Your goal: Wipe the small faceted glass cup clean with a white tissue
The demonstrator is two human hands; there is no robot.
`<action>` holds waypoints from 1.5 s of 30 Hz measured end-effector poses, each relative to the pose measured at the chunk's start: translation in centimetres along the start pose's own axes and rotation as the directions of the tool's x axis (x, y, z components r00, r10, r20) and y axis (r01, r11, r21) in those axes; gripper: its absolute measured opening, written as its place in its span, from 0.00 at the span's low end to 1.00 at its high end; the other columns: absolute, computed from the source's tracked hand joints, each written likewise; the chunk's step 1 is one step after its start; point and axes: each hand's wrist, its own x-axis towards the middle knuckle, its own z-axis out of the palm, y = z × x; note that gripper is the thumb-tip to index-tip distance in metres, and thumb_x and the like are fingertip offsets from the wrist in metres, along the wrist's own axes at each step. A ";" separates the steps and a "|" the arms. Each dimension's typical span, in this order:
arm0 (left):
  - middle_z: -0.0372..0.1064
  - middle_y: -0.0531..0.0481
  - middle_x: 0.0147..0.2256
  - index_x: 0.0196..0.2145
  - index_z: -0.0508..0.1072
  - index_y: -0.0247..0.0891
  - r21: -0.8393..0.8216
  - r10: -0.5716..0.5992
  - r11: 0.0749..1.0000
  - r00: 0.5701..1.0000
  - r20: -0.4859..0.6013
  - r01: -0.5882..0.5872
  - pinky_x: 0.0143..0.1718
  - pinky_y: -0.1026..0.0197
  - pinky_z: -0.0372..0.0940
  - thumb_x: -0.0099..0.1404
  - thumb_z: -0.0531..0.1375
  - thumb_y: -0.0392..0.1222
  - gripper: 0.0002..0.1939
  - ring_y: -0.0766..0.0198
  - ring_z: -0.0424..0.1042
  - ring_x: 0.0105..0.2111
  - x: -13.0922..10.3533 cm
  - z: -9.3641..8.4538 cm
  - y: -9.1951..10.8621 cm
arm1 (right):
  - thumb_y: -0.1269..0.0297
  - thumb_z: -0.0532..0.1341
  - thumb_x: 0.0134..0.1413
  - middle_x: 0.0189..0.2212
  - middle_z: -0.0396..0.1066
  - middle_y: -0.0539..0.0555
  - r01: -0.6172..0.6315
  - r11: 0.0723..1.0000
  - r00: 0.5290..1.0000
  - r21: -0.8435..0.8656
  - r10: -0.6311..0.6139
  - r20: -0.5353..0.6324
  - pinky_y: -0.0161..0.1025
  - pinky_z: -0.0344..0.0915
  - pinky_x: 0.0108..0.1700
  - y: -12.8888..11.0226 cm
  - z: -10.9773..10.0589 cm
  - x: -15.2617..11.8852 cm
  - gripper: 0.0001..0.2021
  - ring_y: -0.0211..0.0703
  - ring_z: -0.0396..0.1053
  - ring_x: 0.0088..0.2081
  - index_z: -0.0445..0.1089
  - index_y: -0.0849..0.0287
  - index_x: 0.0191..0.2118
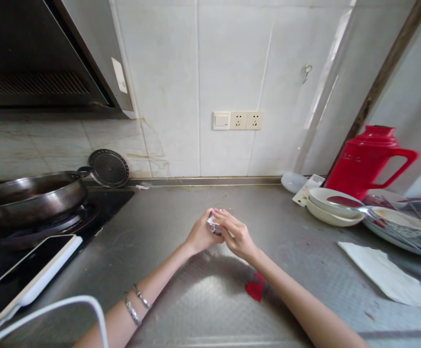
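Above the middle of the metal counter, my left hand is wrapped round a small round thing with a silvery side and a white flap. My right hand reaches over it from the other side, its fingers closed over the top. Between them they cover most of the thing, so I cannot make out its kind. A torn red scrap lies on the counter just left of my right forearm.
At left, a large pan sits on the black stove, with a phone and white cable in front. Stacked bowls, a red thermos flask and a white paper sheet occupy the right. Wall sockets are behind.
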 end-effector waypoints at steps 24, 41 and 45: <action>0.74 0.44 0.39 0.44 0.66 0.33 -0.476 -0.119 0.873 0.993 -0.001 0.104 0.41 0.56 0.68 0.40 0.73 0.41 0.33 0.56 0.75 0.38 0.6 0.3 0.3 | 0.60 0.59 0.59 0.49 0.73 0.53 -0.316 0.880 0.897 0.355 0.399 -0.188 0.53 0.62 0.59 -1.3 -0.2 0.8 0.10 0.51 0.68 0.54 0.77 0.50 0.43; 0.70 0.42 0.47 0.50 0.61 0.37 -0.321 -0.034 0.947 0.996 -0.079 0.006 0.46 0.57 0.67 0.43 0.72 0.42 0.38 0.57 0.72 0.45 0.3 0.3 -0.3 | 0.58 0.59 0.58 0.49 0.73 0.53 -0.255 0.928 0.934 0.271 0.309 -0.179 0.53 0.63 0.57 -1.4 -0.6 0.8 0.10 0.51 0.69 0.54 0.77 0.48 0.42; 0.71 0.43 0.46 0.50 0.59 0.37 -0.276 -0.028 0.961 0.996 -0.085 0.003 0.44 0.58 0.68 0.42 0.72 0.42 0.40 0.58 0.73 0.43 0.2 0.3 -0.1 | 0.58 0.60 0.58 0.49 0.74 0.53 -0.293 0.908 0.918 0.298 0.355 -0.178 0.52 0.63 0.57 -1.5 -0.8 0.9 0.10 0.51 0.69 0.53 0.78 0.49 0.41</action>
